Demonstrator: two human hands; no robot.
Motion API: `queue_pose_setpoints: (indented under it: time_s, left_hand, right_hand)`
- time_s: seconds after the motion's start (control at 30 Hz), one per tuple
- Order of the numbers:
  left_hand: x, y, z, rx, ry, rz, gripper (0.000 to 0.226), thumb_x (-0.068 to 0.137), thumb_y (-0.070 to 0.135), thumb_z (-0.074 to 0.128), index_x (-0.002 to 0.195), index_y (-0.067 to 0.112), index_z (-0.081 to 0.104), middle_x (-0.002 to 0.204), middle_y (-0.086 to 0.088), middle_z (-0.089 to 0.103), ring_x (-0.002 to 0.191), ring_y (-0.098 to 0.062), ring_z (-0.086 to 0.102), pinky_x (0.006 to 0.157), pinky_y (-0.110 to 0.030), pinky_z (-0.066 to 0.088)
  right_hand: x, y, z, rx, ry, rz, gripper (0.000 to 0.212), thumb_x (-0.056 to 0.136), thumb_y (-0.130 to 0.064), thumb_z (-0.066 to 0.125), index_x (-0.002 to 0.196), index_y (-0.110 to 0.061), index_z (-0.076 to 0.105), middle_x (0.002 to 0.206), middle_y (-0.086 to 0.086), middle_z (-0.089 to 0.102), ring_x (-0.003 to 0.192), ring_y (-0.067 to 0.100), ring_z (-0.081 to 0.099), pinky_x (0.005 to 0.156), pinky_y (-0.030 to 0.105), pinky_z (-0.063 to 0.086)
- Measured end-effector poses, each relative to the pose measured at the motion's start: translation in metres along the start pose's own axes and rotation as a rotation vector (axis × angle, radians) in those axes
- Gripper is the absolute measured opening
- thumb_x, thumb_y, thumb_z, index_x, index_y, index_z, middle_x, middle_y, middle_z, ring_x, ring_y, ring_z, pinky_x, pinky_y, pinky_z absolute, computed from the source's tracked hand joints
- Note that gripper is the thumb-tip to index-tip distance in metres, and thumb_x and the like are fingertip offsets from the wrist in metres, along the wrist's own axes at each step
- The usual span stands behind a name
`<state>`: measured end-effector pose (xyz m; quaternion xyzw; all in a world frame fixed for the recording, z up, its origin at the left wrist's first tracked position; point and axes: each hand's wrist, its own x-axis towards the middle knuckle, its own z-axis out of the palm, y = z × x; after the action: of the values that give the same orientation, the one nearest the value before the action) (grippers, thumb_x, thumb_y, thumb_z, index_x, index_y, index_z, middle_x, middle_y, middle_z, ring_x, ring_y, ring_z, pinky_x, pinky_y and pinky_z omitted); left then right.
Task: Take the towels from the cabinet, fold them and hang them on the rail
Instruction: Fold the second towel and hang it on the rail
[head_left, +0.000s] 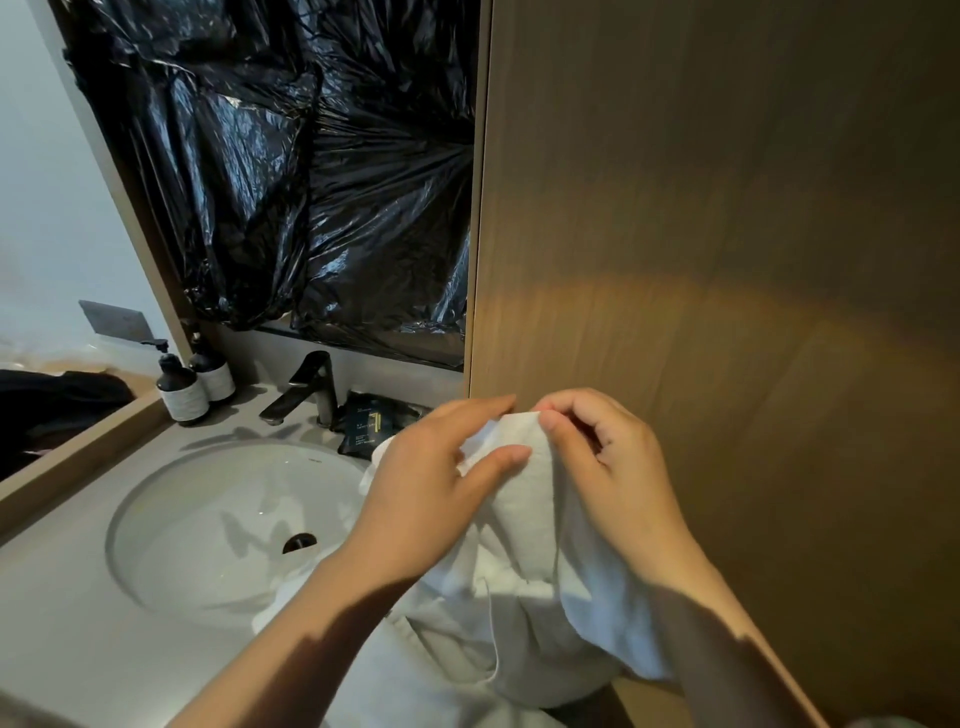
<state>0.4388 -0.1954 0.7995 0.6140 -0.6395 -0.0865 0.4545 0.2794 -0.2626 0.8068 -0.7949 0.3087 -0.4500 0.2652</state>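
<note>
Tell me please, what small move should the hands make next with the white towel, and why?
Probably slide the hands apart along the top edge to spread the towel. The left hand and right hand pinch it close together, and the rest hangs bunched beside the sink.

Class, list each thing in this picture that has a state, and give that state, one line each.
towel, unfolded, held up over the counter
left hand, grips the towel
right hand, pinches the towel's top edge
faucet, no water running
front pump bottle, upright
</note>
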Motion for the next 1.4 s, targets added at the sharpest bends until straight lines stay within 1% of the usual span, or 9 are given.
queue_pose_setpoints:
  time_s: [0.17,0.3,0.6,0.77,0.9,1.03,1.13,1.23,1.4]
  left_hand:
    - [0.001,0.002,0.003,-0.144,0.054,-0.037,0.007,0.088,0.033,0.066,0.085,0.039,0.068,0.082,0.02,0.065,0.078,-0.002,0.06,0.063,-0.013,0.043]
    - [-0.001,0.001,0.005,-0.146,0.097,-0.038,0.007,0.088,0.032,0.066,0.082,0.033,0.069,0.081,0.019,0.064,0.078,-0.002,0.06,0.062,-0.011,0.041]
    - [0.006,0.01,-0.002,-0.122,0.18,0.029,0.012,0.082,0.036,0.065,0.08,0.025,0.069,0.076,0.014,0.064,0.073,-0.005,0.059,0.062,-0.018,0.044]
    - [0.016,0.015,-0.016,-0.097,0.238,0.04,0.009,0.085,0.033,0.066,0.083,0.025,0.069,0.079,0.01,0.065,0.073,-0.009,0.059,0.064,-0.024,0.047]
    - [0.022,0.013,-0.031,-0.063,0.365,0.029,0.008,0.085,0.033,0.063,0.081,0.028,0.068,0.079,0.014,0.066,0.071,0.003,0.058,0.062,-0.009,0.041]
    - [0.024,0.004,-0.038,-0.016,0.396,-0.021,0.007,0.088,0.033,0.063,0.081,0.034,0.065,0.079,0.02,0.064,0.074,0.004,0.058,0.062,-0.009,0.041]
    - [0.027,-0.011,-0.033,0.131,0.316,-0.098,0.005,0.091,0.031,0.061,0.092,0.029,0.065,0.09,0.015,0.064,0.083,-0.003,0.058,0.068,-0.022,0.043]
    - [0.024,-0.018,-0.025,0.294,0.237,-0.142,0.034,0.091,0.032,0.063,0.122,0.02,0.059,0.12,0.003,0.059,0.106,-0.016,0.056,0.08,-0.026,0.039]
    - [0.011,-0.002,-0.005,0.102,0.121,0.067,0.042,0.089,0.032,0.065,0.131,0.027,0.058,0.128,0.017,0.056,0.102,-0.001,0.057,0.081,-0.012,0.043]
  right_hand:
    - [-0.002,0.0,-0.001,-0.012,-0.006,-0.018,0.012,0.094,-0.014,0.059,0.09,-0.019,0.069,0.087,-0.014,0.064,0.087,0.005,0.06,0.073,0.011,0.043]
    - [-0.009,0.005,-0.004,-0.058,-0.034,-0.001,0.013,0.092,-0.014,0.064,0.091,-0.026,0.068,0.087,-0.015,0.065,0.085,0.005,0.061,0.07,0.011,0.044]
    - [-0.011,0.01,-0.02,-0.333,0.042,0.065,0.015,0.077,-0.008,0.063,0.079,-0.022,0.062,0.079,-0.009,0.062,0.076,0.011,0.058,0.072,0.039,0.05]
    - [-0.003,0.006,-0.035,-0.336,0.112,0.117,0.016,0.074,-0.009,0.064,0.078,-0.025,0.064,0.077,-0.01,0.062,0.072,0.011,0.059,0.069,0.038,0.051]
    - [0.0,0.011,-0.048,-0.376,0.153,0.144,0.018,0.074,-0.009,0.063,0.078,-0.027,0.064,0.077,-0.012,0.062,0.071,0.008,0.058,0.065,0.034,0.05]
    - [-0.003,0.025,-0.058,-0.331,0.143,0.216,0.02,0.083,-0.012,0.066,0.083,-0.031,0.067,0.08,-0.017,0.065,0.078,-0.001,0.059,0.063,0.019,0.046]
    - [-0.006,0.027,-0.053,-0.222,0.087,0.194,0.022,0.09,-0.015,0.064,0.086,-0.036,0.07,0.083,-0.023,0.068,0.084,-0.008,0.06,0.065,0.008,0.042]
    - [-0.006,0.023,-0.045,-0.088,0.052,0.158,0.029,0.093,-0.015,0.061,0.085,-0.042,0.069,0.086,-0.029,0.068,0.082,-0.008,0.062,0.06,0.003,0.042]
    - [-0.001,0.008,-0.033,-0.006,-0.053,0.054,0.028,0.095,-0.017,0.059,0.087,-0.042,0.07,0.089,-0.024,0.07,0.086,-0.005,0.064,0.069,0.005,0.043]
